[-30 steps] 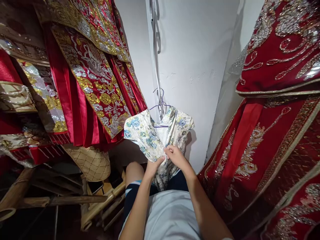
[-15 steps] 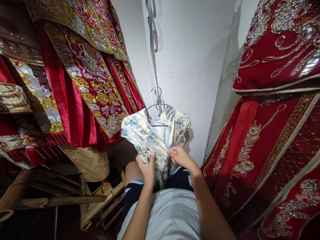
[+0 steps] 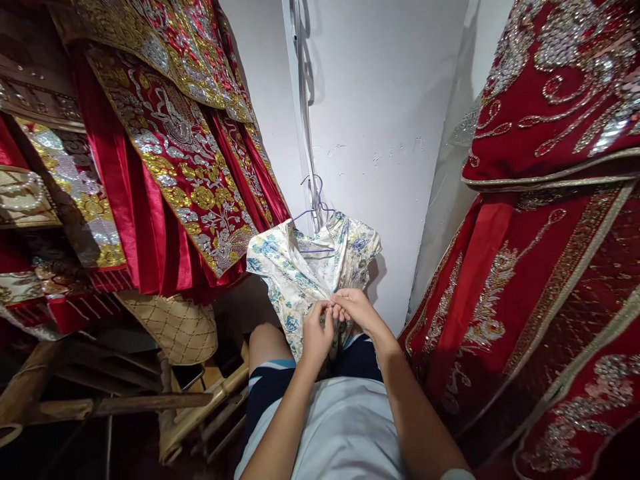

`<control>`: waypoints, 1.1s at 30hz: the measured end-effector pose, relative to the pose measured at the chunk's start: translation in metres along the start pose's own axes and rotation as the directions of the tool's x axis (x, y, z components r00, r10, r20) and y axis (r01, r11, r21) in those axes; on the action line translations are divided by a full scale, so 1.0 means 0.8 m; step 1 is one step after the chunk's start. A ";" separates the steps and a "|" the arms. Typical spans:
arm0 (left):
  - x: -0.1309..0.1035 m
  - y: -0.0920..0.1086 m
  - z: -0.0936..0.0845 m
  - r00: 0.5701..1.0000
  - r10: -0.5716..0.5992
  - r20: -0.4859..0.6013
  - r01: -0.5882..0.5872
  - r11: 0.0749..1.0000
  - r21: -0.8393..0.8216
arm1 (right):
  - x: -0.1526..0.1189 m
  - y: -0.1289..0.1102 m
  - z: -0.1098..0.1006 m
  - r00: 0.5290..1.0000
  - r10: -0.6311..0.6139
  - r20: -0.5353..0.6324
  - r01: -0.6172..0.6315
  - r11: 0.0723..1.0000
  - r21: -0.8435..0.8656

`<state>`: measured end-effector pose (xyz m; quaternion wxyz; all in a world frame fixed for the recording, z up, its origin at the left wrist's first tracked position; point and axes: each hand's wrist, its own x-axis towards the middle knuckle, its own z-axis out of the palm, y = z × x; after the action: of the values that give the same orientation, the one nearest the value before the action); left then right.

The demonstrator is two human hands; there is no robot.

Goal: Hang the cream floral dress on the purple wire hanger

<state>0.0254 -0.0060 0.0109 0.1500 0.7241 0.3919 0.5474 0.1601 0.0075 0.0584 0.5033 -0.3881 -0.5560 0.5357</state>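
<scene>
A white garment with blue and yellow flowers point(image 3: 280, 273) hangs from a thin purple hanger point(image 3: 320, 193) in the middle of the view. At the bottom of its V-shaped neckline my left hand point(image 3: 319, 323) and my right hand point(image 3: 354, 308) meet, fingertips close together. Both are closed in a pinch on the front edges of the cloth. Whatever small part lies between the fingertips is too small to make out. The lower end of the garment is partly hidden behind my hands and wrists.
Red costumes with gold and silver embroidery point(image 3: 200, 193) hang on the left, above a bamboo frame point(image 3: 125, 404). More red beaded costumes point(image 3: 550, 267) hang on the right. A metal upright point(image 3: 301, 100) stands against the pale wall point(image 3: 380, 87).
My left hand has moved right and slightly up from the garment's left side to meet my right hand. The front edges of the neckline are drawn closer together.
</scene>
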 end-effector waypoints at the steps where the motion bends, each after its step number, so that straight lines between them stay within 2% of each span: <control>1: 0.000 -0.003 -0.003 1.000 0.002 0.027 -0.003 0.999 0.042 | 0.010 -0.004 -0.001 0.999 0.018 -0.041 -0.016 0.998 0.058; 4: -0.001 -0.014 -0.012 0.992 -0.014 0.124 -0.009 0.984 0.179 | 0.053 -0.033 -0.004 0.984 0.051 -0.169 -0.012 0.975 0.223; 7: 0.000 -0.024 -0.022 0.978 -0.023 0.207 -0.033 0.964 0.263 | 0.099 -0.085 -0.005 0.977 0.036 -0.211 0.031 0.951 0.307; 10: 0.000 -0.029 -0.033 0.961 -0.031 0.275 -0.053 0.955 0.291 | 0.131 -0.135 0.001 0.964 -0.025 -0.264 0.112 0.940 0.321; 13: 0.011 -0.029 -0.044 0.946 -0.052 0.321 -0.033 0.966 0.255 | 0.137 -0.157 0.011 0.962 -0.111 -0.249 0.171 0.957 0.236; 15: 0.033 -0.022 -0.052 0.951 -0.029 0.306 -0.027 0.984 0.177 | 0.130 -0.158 0.017 0.964 -0.175 -0.198 0.212 0.961 0.180; 16: 0.049 -0.015 -0.057 0.964 -0.002 0.266 -0.035 0.991 0.132 | 0.124 -0.156 0.019 0.963 -0.197 -0.182 0.226 0.961 0.159; 18: 0.092 0.005 -0.068 0.992 0.080 0.094 -0.086 0.994 0.067 | 0.111 -0.155 0.020 0.959 -0.227 -0.170 0.248 0.962 0.115; 20: 0.141 0.030 -0.079 0.985 0.162 -0.051 -0.160 0.986 0.042 | 0.102 -0.158 0.018 0.952 -0.266 -0.151 0.276 0.959 0.054; 22: 0.187 0.054 -0.085 0.969 0.240 -0.058 -0.235 0.969 0.073 | 0.099 -0.161 0.015 0.940 -0.320 -0.118 0.322 0.947 -0.001; 24: 0.221 0.070 -0.087 0.946 0.325 -0.009 -0.319 0.933 0.168 | 0.105 -0.159 0.011 0.923 -0.372 -0.104 0.367 0.928 -0.059; 27: 0.245 0.080 -0.085 0.913 0.406 0.052 -0.402 0.868 0.292 | 0.121 -0.136 0.008 0.889 -0.415 -0.192 0.382 0.905 -0.186; 29: 0.249 0.077 -0.090 0.923 0.382 -0.039 -0.359 0.896 0.262 | 0.127 -0.109 0.008 0.887 -0.381 -0.262 0.322 0.915 -0.242; 31: 0.251 0.064 -0.105 0.932 0.270 -0.244 -0.241 0.960 0.141 | 0.122 -0.078 0.009 0.912 -0.297 -0.283 0.238 0.945 -0.225; 33: 0.254 0.042 -0.130 0.887 0.134 -0.443 -0.137 0.990 0.025 | 0.107 -0.048 0.012 0.937 -0.218 -0.272 0.176 0.970 -0.170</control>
<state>-0.0369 0.0991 0.2072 0.0209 0.6054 0.3624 0.7083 0.1380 0.0841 0.1090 0.6012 -0.4394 -0.5496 0.3787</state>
